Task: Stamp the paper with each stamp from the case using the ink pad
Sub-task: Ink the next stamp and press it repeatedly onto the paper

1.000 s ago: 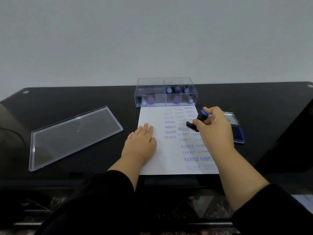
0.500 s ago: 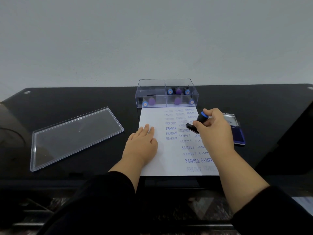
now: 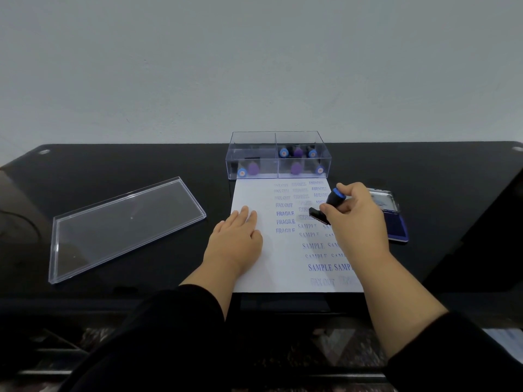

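Little has shifted since the earlier frames: your right hand [image 3: 358, 222] holds nearly the same spot, the stamp [image 3: 328, 206] still tilted over the middle rows. Nearest you, the paper [image 3: 254, 275] lies square on the bench [image 3: 452, 193], its right side crowded with SAMPLE prints, FRAGILE and FAX OUT above them. Your left hand [image 3: 236, 241] rests flat with straight fingers [image 3: 244, 215] on the sheet's left part, pinning it. Keep it there. Your right fingers curl around the stamp's black handle just below its blue cap, and the black base leans toward the paper over a faint grey print; you can't tell whether it touches. To stamp cleanly, level the base first, press straight down without rocking, then lift straight up so nothing smears. Aim for bare paper, which lies on the left. Beside your right hand sits the open ink pad [image 3: 396, 224], close enough to re-ink. Farther back, the clear case [image 3: 278, 154] touches the paper's top edge, holding more stamps; its lid [image 3: 124, 224] lies well off to the left.
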A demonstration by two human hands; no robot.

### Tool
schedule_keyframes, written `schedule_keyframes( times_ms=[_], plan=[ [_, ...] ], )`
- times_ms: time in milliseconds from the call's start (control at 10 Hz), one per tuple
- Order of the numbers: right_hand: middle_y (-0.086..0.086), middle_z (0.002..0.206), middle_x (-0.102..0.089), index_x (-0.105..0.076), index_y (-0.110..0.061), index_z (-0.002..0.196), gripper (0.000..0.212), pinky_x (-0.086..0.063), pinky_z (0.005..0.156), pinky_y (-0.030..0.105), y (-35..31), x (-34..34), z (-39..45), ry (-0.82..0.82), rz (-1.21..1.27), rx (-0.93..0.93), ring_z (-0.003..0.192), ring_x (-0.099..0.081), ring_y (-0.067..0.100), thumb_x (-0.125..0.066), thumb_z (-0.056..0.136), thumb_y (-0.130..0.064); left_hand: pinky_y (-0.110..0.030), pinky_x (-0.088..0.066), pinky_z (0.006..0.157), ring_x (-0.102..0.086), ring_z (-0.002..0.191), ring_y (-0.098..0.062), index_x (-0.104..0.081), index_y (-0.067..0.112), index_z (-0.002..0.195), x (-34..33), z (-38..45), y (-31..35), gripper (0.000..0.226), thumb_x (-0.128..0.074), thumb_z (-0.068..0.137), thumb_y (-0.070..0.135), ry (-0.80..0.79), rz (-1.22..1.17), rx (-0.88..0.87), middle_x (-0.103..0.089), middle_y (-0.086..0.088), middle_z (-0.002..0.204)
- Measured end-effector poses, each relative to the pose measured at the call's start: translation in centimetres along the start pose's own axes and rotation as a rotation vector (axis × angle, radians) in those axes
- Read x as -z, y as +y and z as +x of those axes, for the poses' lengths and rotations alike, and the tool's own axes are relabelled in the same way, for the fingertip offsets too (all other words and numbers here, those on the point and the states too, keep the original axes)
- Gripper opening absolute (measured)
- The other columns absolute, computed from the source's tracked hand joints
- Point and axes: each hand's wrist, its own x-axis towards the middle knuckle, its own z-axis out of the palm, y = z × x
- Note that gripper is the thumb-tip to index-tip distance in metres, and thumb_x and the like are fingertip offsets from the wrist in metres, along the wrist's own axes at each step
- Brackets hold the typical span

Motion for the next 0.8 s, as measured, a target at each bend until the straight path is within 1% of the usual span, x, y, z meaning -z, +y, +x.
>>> schedule_keyframes(
  times_ms=[200, 300, 400, 500, 600, 800],
  plan=[
    [0.002, 0.086, -0.064, -0.049, -0.026, 0.117, 0.033, -0.042, 0.054, 0.024, -0.05, 0.22, 0.00, 0.006, 0.002, -0.004, 0.072, -0.057, 0.014, -0.064, 0.088, -0.021, -0.032, 0.001, 0.117, 0.002, 0.147, -0.013, -0.005, 0.023, 0.153, 0.06, -0.07, 0.06, 0.052, -0.016, 0.102, 0.028, 0.002, 0.001, 0.001, 0.004, 0.004, 0.160],
    [0.000, 0.085, -0.063, -0.047, -0.029, 0.111, 0.030, -0.043, 0.056, 0.026, 0.02, 0.27, 0.05, 0.009, 0.005, -0.004, 0.072, -0.057, 0.014, -0.064, 0.088, -0.021, -0.033, 0.001, 0.118, 0.003, 0.147, -0.013, -0.005, 0.023, 0.153, 0.11, -0.08, 0.06, 0.052, -0.015, 0.102, 0.029, -0.004, 0.002, 0.002, 0.004, 0.004, 0.160],
    [0.001, 0.085, -0.063, -0.047, -0.029, 0.109, 0.029, -0.049, 0.061, 0.032, 0.04, 0.29, 0.14, 0.014, 0.000, 0.000, 0.076, -0.060, 0.016, -0.065, 0.088, -0.021, -0.033, 0.001, 0.118, 0.002, 0.147, -0.013, -0.005, 0.023, 0.153, 0.11, -0.11, 0.06, 0.052, -0.015, 0.102, 0.028, -0.002, -0.001, 0.002, 0.004, 0.004, 0.160],
    [-0.001, 0.084, -0.063, -0.043, -0.033, 0.103, 0.029, -0.044, 0.056, 0.026, 0.10, 0.42, 0.15, 0.021, 0.010, 0.012, 0.073, -0.058, 0.014, -0.064, 0.088, -0.020, -0.033, 0.001, 0.118, 0.002, 0.147, -0.013, -0.005, 0.023, 0.153, 0.02, -0.07, 0.03, 0.052, -0.016, 0.102, 0.028, 0.005, -0.009, 0.000, 0.003, 0.005, 0.160],
    [-0.003, 0.082, -0.062, -0.040, -0.034, 0.100, 0.030, -0.042, 0.054, 0.024, 0.09, 0.46, 0.11, 0.021, 0.008, 0.019, 0.071, -0.056, 0.012, -0.064, 0.088, -0.020, -0.032, 0.001, 0.118, 0.002, 0.147, -0.012, -0.006, 0.022, 0.153, -0.03, -0.09, 0.00, 0.052, -0.016, 0.102, 0.027, 0.013, -0.018, -0.002, 0.003, 0.005, 0.160],
    [-0.003, 0.078, -0.061, -0.045, -0.030, 0.106, 0.028, -0.041, 0.055, 0.023, 0.34, 0.59, 0.45, 0.040, 0.019, 0.018, 0.068, -0.054, 0.010, -0.064, 0.088, -0.019, -0.033, 0.001, 0.118, 0.002, 0.147, -0.012, -0.006, 0.022, 0.153, -0.01, -0.15, 0.04, 0.052, -0.016, 0.102, 0.027, 0.018, -0.022, -0.007, 0.003, 0.005, 0.160]
  ],
)
